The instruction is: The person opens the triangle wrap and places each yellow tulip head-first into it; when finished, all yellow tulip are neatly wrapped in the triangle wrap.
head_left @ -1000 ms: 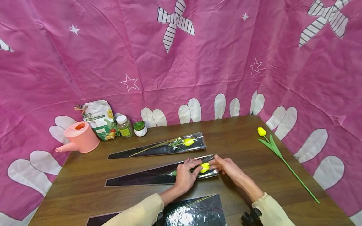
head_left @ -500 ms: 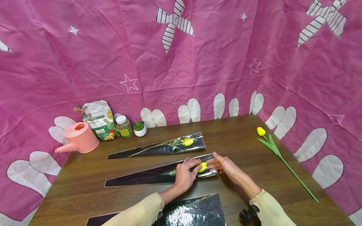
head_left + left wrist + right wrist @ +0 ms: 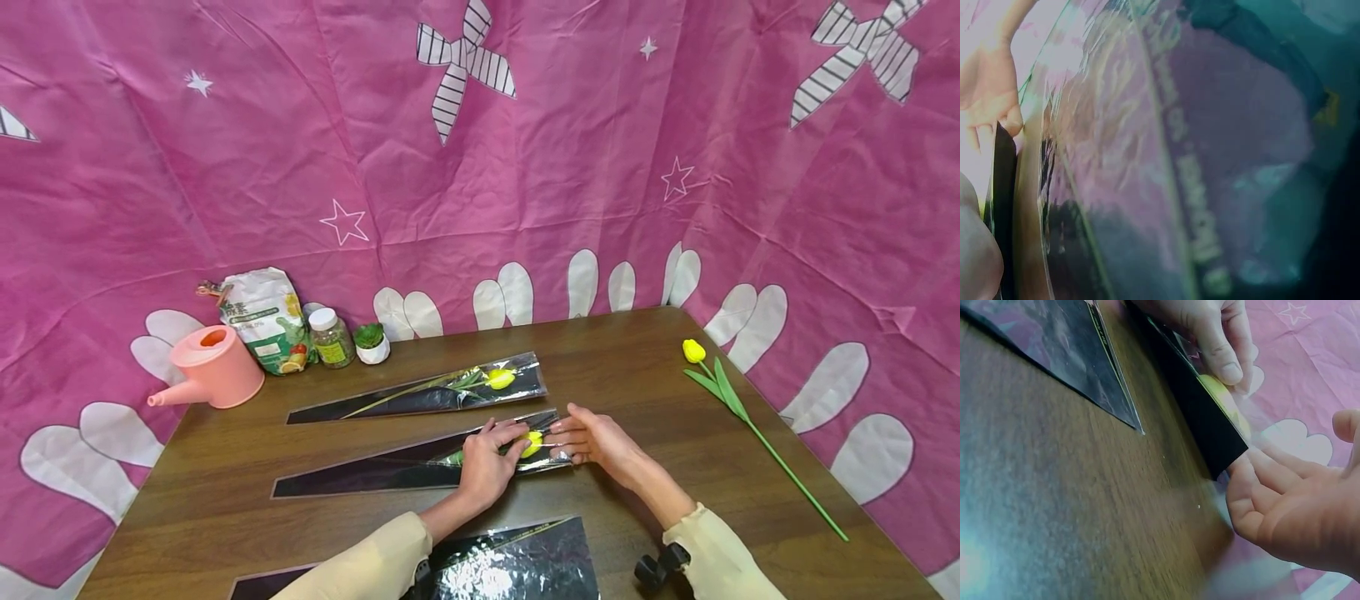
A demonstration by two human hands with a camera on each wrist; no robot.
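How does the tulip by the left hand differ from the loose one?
The sleeved tulip lies in a dark sleeve, partly hidden by the left hand; the loose tulip lies bare, in full view. The sleeved tulip lies bloom to the right; the loose tulip, bloom to the far side. Both have yellow blooms.

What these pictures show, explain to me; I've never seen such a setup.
No machine here, only a person's bare left hand and right hand. The wide view is from a head camera, the close ones from each wrist. On the table lie a far sleeve and middle sleeve, each containing a yellow tulip, a near sleeve and, at right, a loose tulip. Back left: watering can, bag, jar, potted plant. The left hand rests on the middle sleeve, perhaps pinching it; the right hand's fingers are at its wide end.
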